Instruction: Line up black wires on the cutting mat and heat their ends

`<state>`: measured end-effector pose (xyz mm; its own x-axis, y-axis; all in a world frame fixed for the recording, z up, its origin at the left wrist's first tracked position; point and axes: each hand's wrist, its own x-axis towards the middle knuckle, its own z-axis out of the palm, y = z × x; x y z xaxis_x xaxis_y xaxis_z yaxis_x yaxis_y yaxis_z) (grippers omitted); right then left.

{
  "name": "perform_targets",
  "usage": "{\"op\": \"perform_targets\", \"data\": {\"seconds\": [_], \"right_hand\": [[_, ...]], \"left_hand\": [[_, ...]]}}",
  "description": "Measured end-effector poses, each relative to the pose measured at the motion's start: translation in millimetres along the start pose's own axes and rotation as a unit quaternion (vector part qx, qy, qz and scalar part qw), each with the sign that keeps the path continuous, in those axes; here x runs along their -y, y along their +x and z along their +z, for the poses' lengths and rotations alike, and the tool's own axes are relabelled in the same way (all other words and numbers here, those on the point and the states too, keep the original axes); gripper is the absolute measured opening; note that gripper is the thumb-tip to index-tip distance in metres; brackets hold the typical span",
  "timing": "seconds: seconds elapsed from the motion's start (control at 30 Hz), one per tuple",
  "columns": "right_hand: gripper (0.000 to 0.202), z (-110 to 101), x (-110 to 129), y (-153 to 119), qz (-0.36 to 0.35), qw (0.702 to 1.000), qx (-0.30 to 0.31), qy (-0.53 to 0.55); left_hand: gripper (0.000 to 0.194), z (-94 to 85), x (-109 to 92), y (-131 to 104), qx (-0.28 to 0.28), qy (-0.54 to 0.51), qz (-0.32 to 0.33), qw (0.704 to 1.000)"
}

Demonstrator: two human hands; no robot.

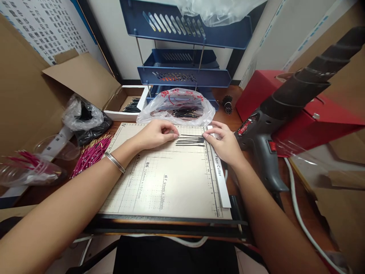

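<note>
Several thin black sticks (190, 142), possibly wires, lie side by side on a cream paper cutter board (182, 186), against its white edge strip (218, 171). My left hand (156, 134) is closed in a pinch at the left end of one of the upper sticks. At the right ends, beside the white strip, my right hand (222, 142) has thumb and index finger pinched on the same row; its other fingers are bent. Exactly what lies between the fingertips is small and partly hidden. The lower sticks rest flat, roughly parallel.
Behind the board sits a clear plastic bag (176, 102) of black pieces, below blue tiered trays (185, 76). Magenta gold-tipped pieces (92, 154) and an open cardboard box (85, 80) are at left. A grey heat gun (265, 148) and red box (256, 91) stand right.
</note>
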<state>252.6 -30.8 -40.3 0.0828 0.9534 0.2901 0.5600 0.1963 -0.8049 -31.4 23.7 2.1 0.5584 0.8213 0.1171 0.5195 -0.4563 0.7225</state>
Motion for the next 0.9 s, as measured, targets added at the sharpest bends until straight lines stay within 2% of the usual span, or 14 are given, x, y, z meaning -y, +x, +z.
{"op": "perform_targets", "data": {"seconds": [0.13, 0.5, 0.8, 0.9], "right_hand": [[0.022, -0.6, 0.4, 0.7, 0.003, 0.999, 0.030, 0.012], [0.015, 0.1, 10.1, -4.3, 0.013, 0.999, 0.039, 0.023], [0.035, -1.1, 13.8, -8.3, 0.013, 0.996, 0.087, 0.026], [0.033, -1.7, 13.3, -7.6, 0.004, 0.996, 0.090, 0.021]], "left_hand": [[0.026, 1.1, -0.4, -0.1, 0.014, -0.001, -0.004, 1.000], [0.031, 2.6, -0.8, 0.3, 0.003, 0.020, 0.011, 1.000], [0.028, 4.9, -0.3, -0.4, -0.007, 0.012, 0.011, 1.000], [0.027, 3.0, 0.0, -0.2, 0.004, -0.008, 0.012, 1.000]]}}
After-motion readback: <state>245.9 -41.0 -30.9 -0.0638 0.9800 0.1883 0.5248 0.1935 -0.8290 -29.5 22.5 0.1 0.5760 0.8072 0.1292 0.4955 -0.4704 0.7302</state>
